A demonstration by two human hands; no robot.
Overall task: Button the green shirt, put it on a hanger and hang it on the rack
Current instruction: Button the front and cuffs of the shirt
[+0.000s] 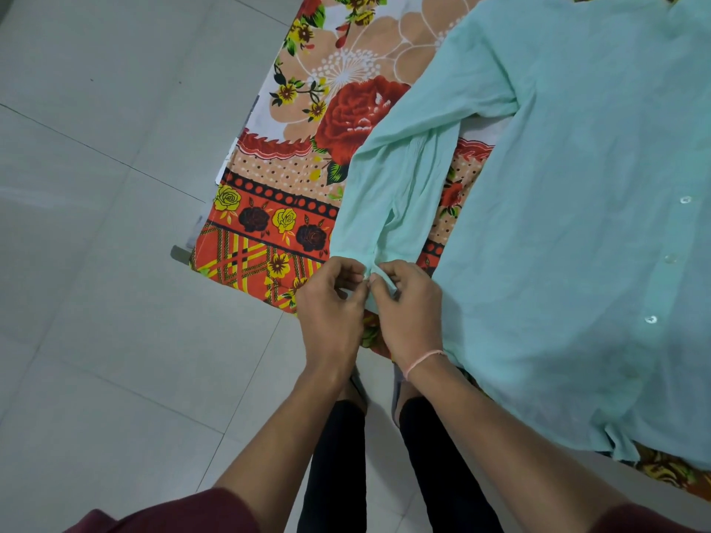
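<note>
The green shirt (pixel 577 186) lies spread flat, front side up, on a floral sheet (pixel 292 148) printed with red and yellow roses; the sheet shows out from under the shirt on its left side and again as a thin strip under its lower hem; a row of three small pale buttons (pixel 670 258) runs down the shirt's front, and whether each is fastened I cannot tell; the shirt's sleeve (pixel 396 178) bends away from the body of the shirt and runs down toward the person, with a strip of sheet showing between sleeve and body; the cuff (pixel 379 290) at the end of that sleeve sits at the sheet's near edge, well to the left of the buttons; both hands meet on this cuff; the left hand (pixel 331 302) comes in from the side away from the shirt's body, its fingers curled, and its grip is a narrow pinch on the cuff's edge; the right hand (pixel 411 305) lies just beside the shirt's body, its thumb and fingers folded over a turned flap of the cuff, so its grip holds the cuff too; the fingertips of the two hands touch or nearly touch over the fabric; a thin pink thread bracelet (pixel 423 359) circles the right wrist; below the shirt and hands stand legs in black trousers (pixel 334 475) on a pale tiled floor (pixel 96 225), which stretches off to the left of the shirt beyond the sheet; dark red sleeves (pixel 173 513) cover the upper arms.
</note>
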